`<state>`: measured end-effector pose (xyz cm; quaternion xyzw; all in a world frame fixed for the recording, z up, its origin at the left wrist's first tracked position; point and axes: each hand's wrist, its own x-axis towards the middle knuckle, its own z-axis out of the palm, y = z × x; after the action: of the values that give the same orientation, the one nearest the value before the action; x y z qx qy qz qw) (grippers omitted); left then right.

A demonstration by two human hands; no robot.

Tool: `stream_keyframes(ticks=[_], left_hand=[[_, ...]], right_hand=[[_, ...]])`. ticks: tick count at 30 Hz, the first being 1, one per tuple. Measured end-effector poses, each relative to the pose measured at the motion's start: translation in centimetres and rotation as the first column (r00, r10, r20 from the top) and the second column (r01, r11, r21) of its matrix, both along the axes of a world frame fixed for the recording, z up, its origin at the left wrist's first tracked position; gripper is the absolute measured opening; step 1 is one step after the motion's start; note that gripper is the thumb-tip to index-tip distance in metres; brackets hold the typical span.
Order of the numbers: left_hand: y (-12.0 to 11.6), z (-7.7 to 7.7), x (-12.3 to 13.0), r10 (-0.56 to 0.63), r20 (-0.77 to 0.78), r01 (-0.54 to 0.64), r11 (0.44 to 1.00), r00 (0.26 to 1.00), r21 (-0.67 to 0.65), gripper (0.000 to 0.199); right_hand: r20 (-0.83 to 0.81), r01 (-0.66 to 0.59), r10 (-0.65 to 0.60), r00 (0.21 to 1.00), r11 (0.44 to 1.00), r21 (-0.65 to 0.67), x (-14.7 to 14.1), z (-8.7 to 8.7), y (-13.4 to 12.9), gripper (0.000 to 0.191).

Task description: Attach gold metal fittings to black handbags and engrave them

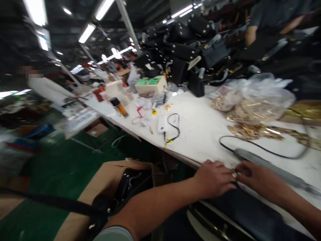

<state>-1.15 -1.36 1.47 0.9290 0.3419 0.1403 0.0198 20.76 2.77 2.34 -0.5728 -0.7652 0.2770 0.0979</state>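
With our right hand [259,179] we pinch a metal piece [234,174]; our left hand [213,178], grip unclear, curls alongside.

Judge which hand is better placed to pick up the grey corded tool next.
Probably the right hand: it is beside the grey tool on the table, while the left hand would likely have to reach past it. Both hands are at a small shiny piece, though.

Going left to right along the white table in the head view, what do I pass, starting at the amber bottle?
Amber bottle → pinkish-red item → small yellow item → white device → left hand → small shiny piece → right hand.
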Motion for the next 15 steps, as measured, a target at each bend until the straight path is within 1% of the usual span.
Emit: stream_keyframes(ticks=[2,4,5,8,15], left_hand=[[0.3,0.4,-0.1,0.032,0.048,-0.030,0.998,0.998,-0.050,0.027],[0.8,0.3,-0.2,0.045,0.092,-0.037,0.995,0.995,-0.096,0.022],[1.0,0.2,-0.2,0.042,0.105,-0.030,0.994,0.994,-0.109,0.021],[1.2,0.1,-0.2,0.030,0.114,-0.015,0.992,0.993,-0.125,0.021],[1.0,0.5,0.1,0.033,0.094,-0.022,0.993,0.995,-0.118,0.020]], right_hand=[[-0.055,-0.015,0.008,0.998,0.990,-0.143,-0.3,1.4,-0.1,0.020],[-0.070,0.060,-0.078,0.994,0.970,-0.236,-0.6,2.1,0.3,0.018],[-0.060,0.107,-0.127,0.990,0.960,-0.260,-0.7,2.3,0.5,0.018],[-0.058,0.180,-0.204,0.977,0.942,-0.284,-1.0,2.6,0.6,0.016],[-0.034,0.244,-0.262,0.965,0.933,-0.265,-1.4,2.8,0.5,0.013]])
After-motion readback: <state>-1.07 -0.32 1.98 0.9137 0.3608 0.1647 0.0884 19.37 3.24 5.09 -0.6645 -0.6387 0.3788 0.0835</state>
